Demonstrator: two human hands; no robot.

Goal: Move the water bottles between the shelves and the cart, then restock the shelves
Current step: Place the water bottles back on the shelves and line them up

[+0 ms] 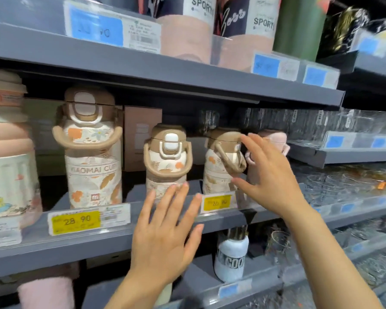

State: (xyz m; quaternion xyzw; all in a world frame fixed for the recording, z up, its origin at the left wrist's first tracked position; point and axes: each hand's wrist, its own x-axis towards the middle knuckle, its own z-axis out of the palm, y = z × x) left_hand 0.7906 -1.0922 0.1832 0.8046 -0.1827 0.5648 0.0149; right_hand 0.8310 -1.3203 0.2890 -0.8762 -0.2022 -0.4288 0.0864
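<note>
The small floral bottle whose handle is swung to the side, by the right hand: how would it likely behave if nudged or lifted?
The small floral bottle stands upright and taller than wide, so a push near its brown lid might tip it. Its loop handle hangs loose and probably swings when lifted. The right hand is open beside it.

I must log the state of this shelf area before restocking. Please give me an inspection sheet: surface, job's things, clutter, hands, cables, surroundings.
Surface: grey middle shelf, yellow price tags on its edge.
Job's things: tall floral bottle, small floral bottle and turned bottle stand upright; pink bottle is partly hidden.
Clutter: brown box behind the bottles.
Hands: left hand open, in front of the small bottle; right hand open, fingers spread at the turned bottle.
Cables: nothing seen.
Surroundings: sport bottles above, white bottle below, glassware to the right.
</note>
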